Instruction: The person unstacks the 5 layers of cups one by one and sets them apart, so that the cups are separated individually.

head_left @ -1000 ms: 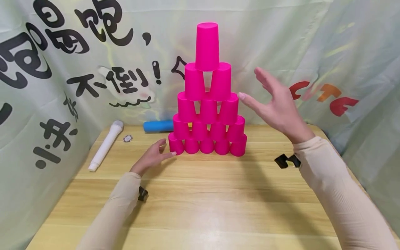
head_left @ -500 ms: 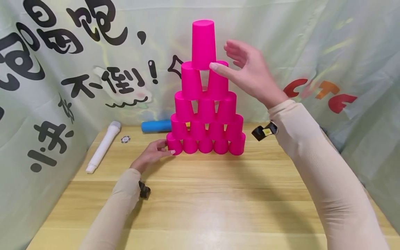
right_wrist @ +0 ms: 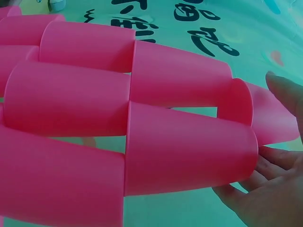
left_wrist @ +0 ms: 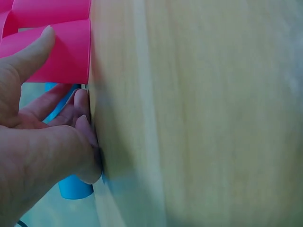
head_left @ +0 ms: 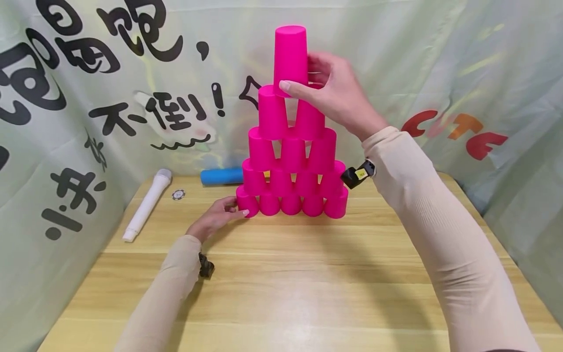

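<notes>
Bright pink upside-down cups form a tall pyramid at the back of the table. My right hand (head_left: 338,90) holds the single top cup (head_left: 290,54) from the right, thumb across its lower front and fingers at its far right side. In the right wrist view that top cup (right_wrist: 272,113) sits beside the thumb, partly hidden by the row beneath. Down at the base, my left hand (head_left: 214,217) rests against the leftmost bottom cup (head_left: 248,203). Its thumb lies along the front of that cup (left_wrist: 61,54) in the left wrist view, the other fingers loosely bent beside it.
A blue cylinder (head_left: 221,176) lies behind the pyramid's left side. Farther left are a white tube-like stick (head_left: 147,205) and a small round chip (head_left: 178,194). A printed curtain (head_left: 360,29) hangs close behind the wooden table (head_left: 281,283).
My right hand has moved left and up from beside the pyramid to the top cup, and now holds it. The left hand has edged slightly closer to its cup. The pyramid keeps its shape.
</notes>
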The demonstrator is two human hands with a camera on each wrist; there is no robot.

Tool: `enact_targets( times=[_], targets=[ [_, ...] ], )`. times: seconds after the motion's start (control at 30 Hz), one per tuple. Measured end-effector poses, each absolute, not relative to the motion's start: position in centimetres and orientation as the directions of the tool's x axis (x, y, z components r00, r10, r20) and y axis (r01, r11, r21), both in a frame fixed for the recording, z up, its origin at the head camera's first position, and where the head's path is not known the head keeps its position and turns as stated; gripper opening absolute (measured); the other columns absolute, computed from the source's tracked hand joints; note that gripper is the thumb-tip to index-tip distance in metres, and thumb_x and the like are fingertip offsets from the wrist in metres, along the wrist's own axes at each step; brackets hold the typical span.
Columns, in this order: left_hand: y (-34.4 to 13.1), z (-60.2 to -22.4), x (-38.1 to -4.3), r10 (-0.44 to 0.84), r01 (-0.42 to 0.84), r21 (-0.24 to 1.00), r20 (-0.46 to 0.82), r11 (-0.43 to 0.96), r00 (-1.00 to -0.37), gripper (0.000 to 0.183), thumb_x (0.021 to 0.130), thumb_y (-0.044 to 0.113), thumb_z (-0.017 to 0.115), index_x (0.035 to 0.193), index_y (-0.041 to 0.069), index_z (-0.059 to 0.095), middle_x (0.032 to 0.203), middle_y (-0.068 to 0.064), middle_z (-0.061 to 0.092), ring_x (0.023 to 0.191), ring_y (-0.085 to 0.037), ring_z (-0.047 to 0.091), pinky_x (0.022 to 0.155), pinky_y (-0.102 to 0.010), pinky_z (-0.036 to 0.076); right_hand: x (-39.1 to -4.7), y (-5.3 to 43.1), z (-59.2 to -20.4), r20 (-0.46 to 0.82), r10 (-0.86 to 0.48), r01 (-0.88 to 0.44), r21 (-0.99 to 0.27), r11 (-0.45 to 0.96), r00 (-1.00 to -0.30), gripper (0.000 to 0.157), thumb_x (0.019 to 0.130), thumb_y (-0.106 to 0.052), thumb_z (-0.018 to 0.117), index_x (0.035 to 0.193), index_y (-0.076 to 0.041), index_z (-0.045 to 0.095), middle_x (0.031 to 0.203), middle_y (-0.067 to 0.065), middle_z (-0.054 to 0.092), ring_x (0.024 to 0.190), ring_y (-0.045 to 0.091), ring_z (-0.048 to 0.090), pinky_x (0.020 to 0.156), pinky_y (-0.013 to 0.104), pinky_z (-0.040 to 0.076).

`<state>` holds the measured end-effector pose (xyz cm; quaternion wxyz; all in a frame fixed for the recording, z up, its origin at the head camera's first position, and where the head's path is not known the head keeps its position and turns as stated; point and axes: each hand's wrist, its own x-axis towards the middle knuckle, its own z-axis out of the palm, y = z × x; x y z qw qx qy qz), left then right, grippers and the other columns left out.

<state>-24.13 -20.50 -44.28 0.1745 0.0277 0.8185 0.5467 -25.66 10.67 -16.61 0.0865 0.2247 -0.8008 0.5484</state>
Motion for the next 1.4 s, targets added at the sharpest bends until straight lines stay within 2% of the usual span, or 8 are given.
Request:
enact_targets(
  times=[0.13, 0.33, 0.67, 1.03, 1.4],
  targets=[
    [-20.4, -44.4, -24.3, 0.240, -0.143, 0.907, -0.252, 0.395, -0.938, 0.062, 0.097, 0.020, 0.071, 0.150, 0.003, 0.045, 0.123, -0.015, 0.053, 0.108, -0.028, 0.043, 0.095, -0.041, 0.038, -25.7, 10.5, -16.5, 0.372, -0.250, -0.437, -0.848, 0.301, -0.894, 0.066, 0.089, -0.030, 0.079, 0.147, -0.015, 0.052, 0.134, 0.003, 0.061, 0.117, 0.020, 0.061, 0.098, 0.036, 0.050],
    [-20.5, -44.4, -24.3, 0.237, -0.154, 0.909, -0.260, 0.388, -0.936, 0.063, 0.098, 0.019, 0.069, 0.152, 0.001, 0.042, 0.133, -0.017, 0.051, 0.112, -0.029, 0.043, 0.099, -0.042, 0.037, -25.8, 10.3, -16.3, 0.358, -0.233, -0.417, -0.861, 0.292, -0.904, 0.062, 0.091, -0.026, 0.077, 0.147, -0.014, 0.052, 0.133, 0.006, 0.061, 0.116, 0.021, 0.063, 0.098, 0.036, 0.051],
    [-20.1, -44.2, -24.1, 0.238, -0.170, 0.904, -0.278, 0.393, -0.931, 0.069, 0.097, 0.021, 0.071, 0.154, 0.002, 0.039, 0.140, -0.018, 0.049, 0.116, -0.032, 0.042, 0.102, -0.047, 0.037, -25.3, 11.6, -16.0, 0.423, -0.198, -0.463, -0.850, 0.250, -0.884, 0.059, 0.090, -0.022, 0.078, 0.143, -0.012, 0.056, 0.131, 0.008, 0.061, 0.113, 0.023, 0.063, 0.097, 0.035, 0.051],
    [-20.5, -44.3, -24.1, 0.229, -0.179, 0.889, -0.296, 0.422, -0.928, 0.068, 0.096, 0.024, 0.071, 0.154, 0.005, 0.041, 0.139, -0.017, 0.050, 0.118, -0.031, 0.043, 0.101, -0.044, 0.039, -23.3, 16.0, -16.5, 0.444, -0.115, -0.458, -0.857, 0.236, -0.889, 0.051, 0.088, -0.018, 0.079, 0.136, -0.013, 0.063, 0.124, 0.009, 0.065, 0.109, 0.021, 0.066, 0.093, 0.029, 0.053],
    [-20.6, -44.3, -24.2, 0.232, -0.188, 0.886, -0.306, 0.423, -0.923, 0.067, 0.097, 0.023, 0.071, 0.154, 0.006, 0.040, 0.137, -0.017, 0.050, 0.118, -0.032, 0.043, 0.100, -0.043, 0.040, -22.4, 21.5, -20.2, 0.357, 0.004, -0.339, -0.891, 0.302, -0.934, 0.054, 0.088, -0.021, 0.081, 0.138, -0.015, 0.062, 0.127, 0.006, 0.066, 0.106, 0.015, 0.069, 0.088, 0.023, 0.053]
  ],
)
